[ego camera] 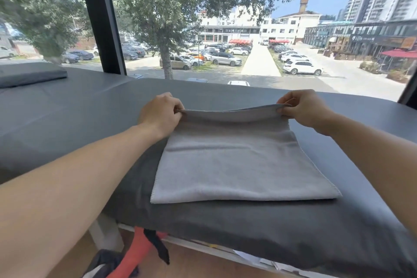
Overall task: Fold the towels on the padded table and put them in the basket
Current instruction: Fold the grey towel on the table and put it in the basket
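Observation:
A light grey towel (239, 165) lies on the dark grey padded table (79, 106), its near edge flat and its far edge lifted a little off the surface. My left hand (159, 114) pinches the far left corner of the towel. My right hand (302, 108) pinches the far right corner. The lifted edge sags slightly between the two hands. A darker grey cloth (225, 221) lies under the towel and drapes over the table's near edge. No basket is in view.
A folded dark grey pad (29, 74) rests at the far left of the table. A large window with a black frame post (99, 18) stands right behind the table. Below the near edge hang a red and black strap (140, 253) and some papers (259, 259).

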### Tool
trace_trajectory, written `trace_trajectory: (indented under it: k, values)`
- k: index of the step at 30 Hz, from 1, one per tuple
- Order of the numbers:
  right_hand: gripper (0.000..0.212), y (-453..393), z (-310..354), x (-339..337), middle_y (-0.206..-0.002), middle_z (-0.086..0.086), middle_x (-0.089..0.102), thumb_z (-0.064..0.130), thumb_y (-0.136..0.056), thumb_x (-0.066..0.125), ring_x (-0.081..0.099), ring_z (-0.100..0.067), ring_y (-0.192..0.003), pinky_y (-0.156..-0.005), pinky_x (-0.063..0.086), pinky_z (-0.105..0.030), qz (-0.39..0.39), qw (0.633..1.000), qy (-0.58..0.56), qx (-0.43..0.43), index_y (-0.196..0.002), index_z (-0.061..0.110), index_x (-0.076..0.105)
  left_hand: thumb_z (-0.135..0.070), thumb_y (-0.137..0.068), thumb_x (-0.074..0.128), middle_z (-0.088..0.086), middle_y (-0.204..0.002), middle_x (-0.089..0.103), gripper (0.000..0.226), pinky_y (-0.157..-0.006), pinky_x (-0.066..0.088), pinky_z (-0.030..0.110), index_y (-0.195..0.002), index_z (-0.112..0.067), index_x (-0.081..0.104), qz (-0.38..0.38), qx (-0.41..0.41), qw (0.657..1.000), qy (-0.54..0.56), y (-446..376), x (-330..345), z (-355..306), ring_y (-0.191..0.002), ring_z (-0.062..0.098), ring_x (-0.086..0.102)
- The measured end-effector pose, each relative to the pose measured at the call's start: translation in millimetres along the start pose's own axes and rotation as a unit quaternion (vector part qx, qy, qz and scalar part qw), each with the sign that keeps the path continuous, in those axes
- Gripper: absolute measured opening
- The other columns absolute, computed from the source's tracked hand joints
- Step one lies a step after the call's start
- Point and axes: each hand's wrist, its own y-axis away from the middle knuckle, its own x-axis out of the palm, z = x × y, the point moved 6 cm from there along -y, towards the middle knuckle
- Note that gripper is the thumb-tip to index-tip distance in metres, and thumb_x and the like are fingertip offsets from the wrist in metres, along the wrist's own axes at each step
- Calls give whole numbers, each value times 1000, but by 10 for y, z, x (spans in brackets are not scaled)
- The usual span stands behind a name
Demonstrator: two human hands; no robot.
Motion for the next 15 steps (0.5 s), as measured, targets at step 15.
trace_trajectory:
  k: [15]
  values:
    - [9,762,342,-330,-100,4,78,22,-93,69,57,0,-61,-61,42,-27,18,954,221,-203,-90,24,61,-13,-84,81,-14,-129,67,18,-119,33,35,-92,-29,83,-19,134,977,162,612,-464,8,-138,6,47]
